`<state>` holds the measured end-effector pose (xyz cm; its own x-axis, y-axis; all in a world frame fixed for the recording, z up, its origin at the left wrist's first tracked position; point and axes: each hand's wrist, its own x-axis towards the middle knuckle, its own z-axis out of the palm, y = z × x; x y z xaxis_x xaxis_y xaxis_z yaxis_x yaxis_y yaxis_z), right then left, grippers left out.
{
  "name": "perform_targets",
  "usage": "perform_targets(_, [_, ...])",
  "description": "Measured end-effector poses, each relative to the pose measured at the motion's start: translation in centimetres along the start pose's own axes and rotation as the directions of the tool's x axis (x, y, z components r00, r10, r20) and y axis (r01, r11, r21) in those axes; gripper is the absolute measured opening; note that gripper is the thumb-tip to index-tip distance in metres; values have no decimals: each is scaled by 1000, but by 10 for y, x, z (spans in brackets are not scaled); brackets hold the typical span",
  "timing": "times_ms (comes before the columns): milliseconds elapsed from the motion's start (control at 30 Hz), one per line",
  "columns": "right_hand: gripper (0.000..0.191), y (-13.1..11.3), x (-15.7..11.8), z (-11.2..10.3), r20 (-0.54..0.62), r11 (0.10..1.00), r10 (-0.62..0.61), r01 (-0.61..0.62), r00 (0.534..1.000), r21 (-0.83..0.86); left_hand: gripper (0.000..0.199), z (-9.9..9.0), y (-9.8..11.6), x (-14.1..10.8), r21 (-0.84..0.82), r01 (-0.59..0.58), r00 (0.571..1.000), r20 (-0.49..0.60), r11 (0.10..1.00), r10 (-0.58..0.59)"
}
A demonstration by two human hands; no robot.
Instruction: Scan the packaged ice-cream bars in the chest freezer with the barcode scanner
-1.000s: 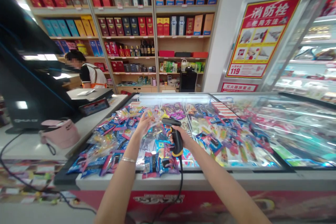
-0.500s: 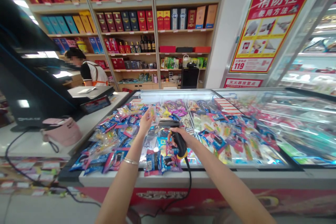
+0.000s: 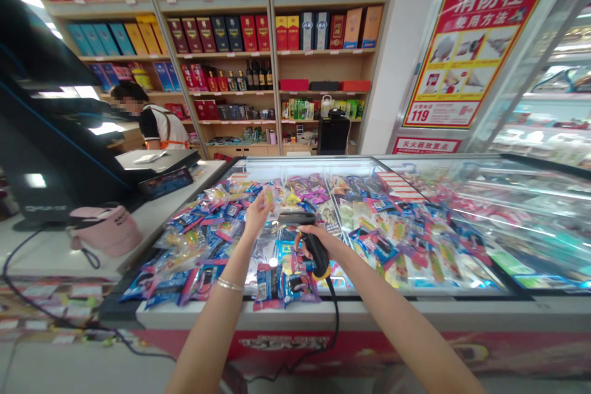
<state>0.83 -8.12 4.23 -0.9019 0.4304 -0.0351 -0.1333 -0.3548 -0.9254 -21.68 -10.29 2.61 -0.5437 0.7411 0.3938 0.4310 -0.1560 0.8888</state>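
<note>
My left hand, a bracelet on its wrist, pinches a small clear snack packet with something yellow and green inside. To the right, my right hand is wrapped round the handle of a black barcode scanner. The scanner's head points left, toward the packet side, and its cable hangs down over the freezer's front edge. Beneath both hands, many blue and purple snack packets lie spread on the glass top of a chest freezer. More clear packets are heaped at the left.
On the left counter stand a pink bag, a dark checkout screen and a tilted phone-like display. Behind the counter a person bends forward. Shelves of boxed bottles line the back; a red notice hangs right.
Hardly anything differs. The view has shifted very slightly, while both hands keep their hold on the packet and the scanner.
</note>
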Motion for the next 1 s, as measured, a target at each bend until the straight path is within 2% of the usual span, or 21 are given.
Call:
perform_targets(267, [33,3,1,-2,14,999,-24,24,1000,24,60,0,5,-1,25,14,1000,5,1000,-14])
perform_targets(400, [30,-9,-2,1,-27,996,-34,36,999,87,60,0,8,-1,80,-8,1000,-16,997,9])
perform_targets(500, [27,-29,-19,-6,-129,981,-144,159,981,116,57,0,16,1,138,-87,996,-12,987,89])
perform_targets(600, [27,-54,-56,-25,-218,955,-249,276,944,105,53,12,40,-2,187,-222,975,55,957,215])
perform_targets(667, [25,-66,-88,-43,-313,932,-305,350,899,98,51,31,64,-12,226,-328,940,170,917,295])
perform_targets(733, [23,-72,-122,-62,-403,928,-299,362,865,87,49,61,92,-33,280,-419,891,310,864,331])
perform_targets(833, [22,-69,-171,-92,-553,858,-376,504,743,95,56,114,126,-75,363,-499,832,453,787,319])
perform_targets(933, [25,-58,-212,-121,-663,801,-354,580,660,149,57,162,142,-112,440,-503,816,525,744,242])
perform_targets(967, [27,-54,-224,-131,-685,791,-343,591,642,158,54,174,143,-121,444,-520,802,547,730,239])
perform_targets(1000, [28,-51,-234,-140,-692,790,-318,585,648,184,51,184,142,-129,444,-542,786,567,713,244])
